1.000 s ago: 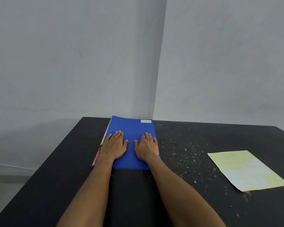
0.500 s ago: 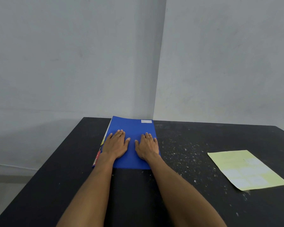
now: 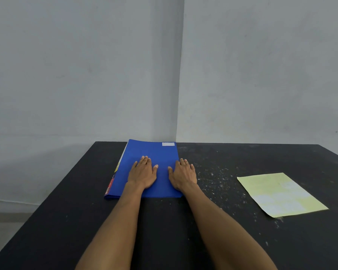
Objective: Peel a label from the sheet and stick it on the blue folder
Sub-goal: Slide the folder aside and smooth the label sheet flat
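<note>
The blue folder [image 3: 154, 152] lies closed on the black table, with a small white label [image 3: 168, 144] stuck at its far right corner. My left hand [image 3: 142, 172] rests flat on the folder, palm down, fingers together. My right hand [image 3: 183, 174] lies flat over the folder's right edge, partly on the table. Neither hand holds anything. The pale yellow label sheet [image 3: 281, 193] lies flat to the right, well apart from my right hand, with several white labels on its near half.
The black table [image 3: 66, 211] is speckled with white flecks between folder and sheet. Its left edge drops to a grey floor. Grey walls meet in a corner just behind the folder. Yellow and red paper edges show along the folder's left side.
My right hand has slid rightward across the folder to its right edge, widening the gap between my hands. My left hand and the folder have stayed put.
</note>
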